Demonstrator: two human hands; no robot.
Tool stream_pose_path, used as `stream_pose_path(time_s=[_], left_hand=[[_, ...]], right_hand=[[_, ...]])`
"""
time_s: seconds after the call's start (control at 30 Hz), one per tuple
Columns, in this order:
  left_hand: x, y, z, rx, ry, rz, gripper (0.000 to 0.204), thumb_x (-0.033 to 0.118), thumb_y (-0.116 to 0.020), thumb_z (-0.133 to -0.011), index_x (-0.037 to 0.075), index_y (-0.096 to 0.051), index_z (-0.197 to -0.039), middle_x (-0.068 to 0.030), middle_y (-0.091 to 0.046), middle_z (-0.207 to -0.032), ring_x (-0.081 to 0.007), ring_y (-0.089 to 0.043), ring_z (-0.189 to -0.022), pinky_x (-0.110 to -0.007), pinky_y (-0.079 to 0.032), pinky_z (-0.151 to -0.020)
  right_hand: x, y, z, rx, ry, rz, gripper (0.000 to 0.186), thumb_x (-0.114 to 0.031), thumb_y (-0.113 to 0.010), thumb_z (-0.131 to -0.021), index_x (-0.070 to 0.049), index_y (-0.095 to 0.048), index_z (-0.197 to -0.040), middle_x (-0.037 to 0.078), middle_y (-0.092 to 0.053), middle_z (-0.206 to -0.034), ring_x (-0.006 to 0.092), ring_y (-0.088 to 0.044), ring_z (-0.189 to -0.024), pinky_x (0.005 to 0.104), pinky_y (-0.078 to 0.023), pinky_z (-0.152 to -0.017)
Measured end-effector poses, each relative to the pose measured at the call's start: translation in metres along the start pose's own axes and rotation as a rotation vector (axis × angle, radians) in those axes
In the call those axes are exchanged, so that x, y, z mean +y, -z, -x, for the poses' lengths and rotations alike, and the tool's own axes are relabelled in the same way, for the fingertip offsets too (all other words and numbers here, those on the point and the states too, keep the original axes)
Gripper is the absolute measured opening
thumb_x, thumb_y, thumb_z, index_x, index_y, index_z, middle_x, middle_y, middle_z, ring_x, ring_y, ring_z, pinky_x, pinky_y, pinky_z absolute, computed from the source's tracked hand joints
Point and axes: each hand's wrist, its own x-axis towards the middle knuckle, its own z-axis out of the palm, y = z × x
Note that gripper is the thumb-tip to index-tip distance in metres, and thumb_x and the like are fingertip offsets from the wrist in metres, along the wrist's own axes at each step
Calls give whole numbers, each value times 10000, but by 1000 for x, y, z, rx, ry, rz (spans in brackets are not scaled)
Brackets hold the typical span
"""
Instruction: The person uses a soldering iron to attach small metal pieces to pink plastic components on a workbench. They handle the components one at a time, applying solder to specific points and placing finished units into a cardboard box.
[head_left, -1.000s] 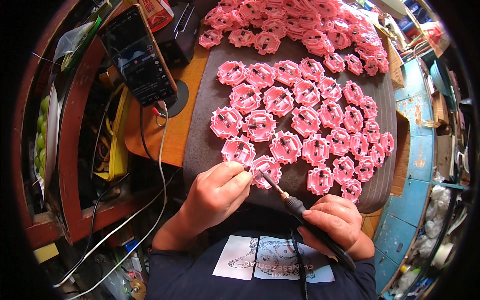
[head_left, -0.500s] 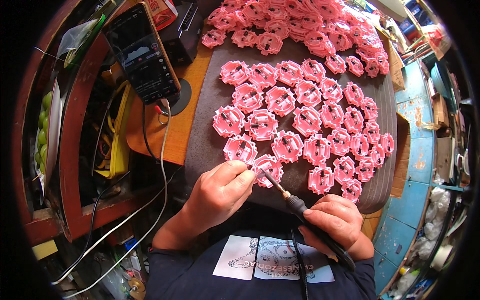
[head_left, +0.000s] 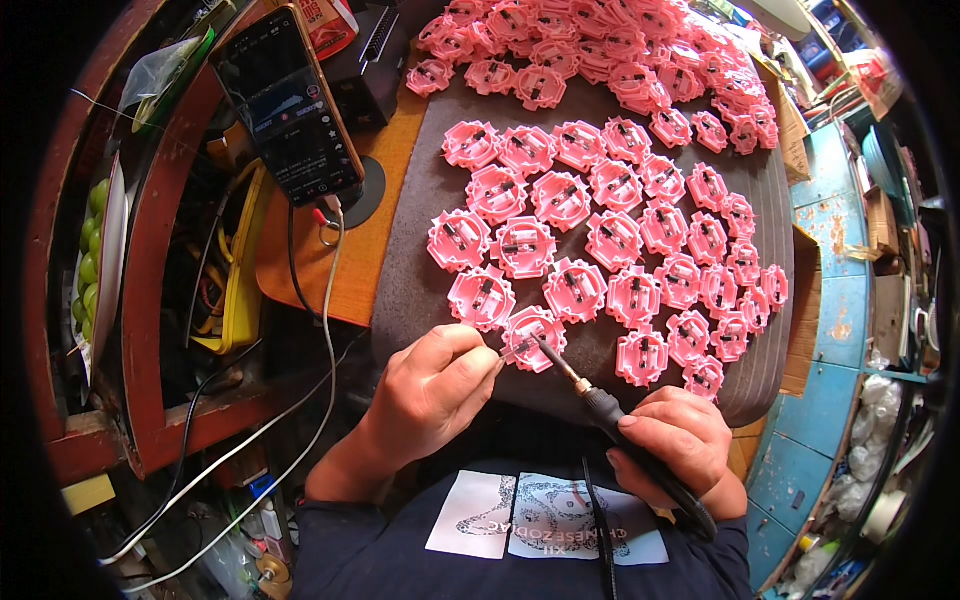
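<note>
In my right hand is a soldering iron with a black grip, its fingers wrapped round the handle. The iron's metal tip slants up to the left and meets the nearest pink plastic housing, which has small dark parts inside. My left hand is closed in a pinch just left of that housing. A thin, wire-like piece reaches from its fingertips to the housing's near edge; exactly what it is, I cannot make out. Further pink housings lie in rows beyond.
A heap of pink housings covers the far end of the dark table. At left a phone stands on a wooden surface, with a white cable hanging from it. Blue cabinets and cluttered shelves line the right.
My left hand has drawn slightly down and left, away from the nearest housing. The iron's tip has shifted slightly right on it. The phone's screen picture differs.
</note>
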Motion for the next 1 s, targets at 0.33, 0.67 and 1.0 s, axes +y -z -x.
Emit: stream_pose_path(time_s=[0.33,0.67,1.0], left_hand=[[3,-13,-3,-45,-33,17,324,-54,-839,-811,16,-710,-1100,-129,-651,-1011,-285,-701,-791,-374,-588,-683],[4,-14,-6,-49,-44,-1,333,-57,-839,-800,5,-706,-1100,-133,-653,-1003,-294,-705,-796,-377,-594,-690],[2,-17,-8,-42,-58,3,290,-54,-819,-802,-23,-694,-1062,-127,-622,-987,-302,-687,-792,-383,-579,-671]], right_hand=[[-3,4,7,24,-20,28,399,-12,-868,-729,33,-702,-1089,133,-688,-787,247,-651,-590,339,-520,-516],[-1,3,5,15,-11,8,400,-7,-869,-731,39,-695,-1088,135,-683,-781,245,-645,-581,342,-512,-504],[0,2,6,22,-8,6,385,-11,-863,-732,36,-700,-1078,130,-679,-773,237,-633,-563,340,-499,-485]])
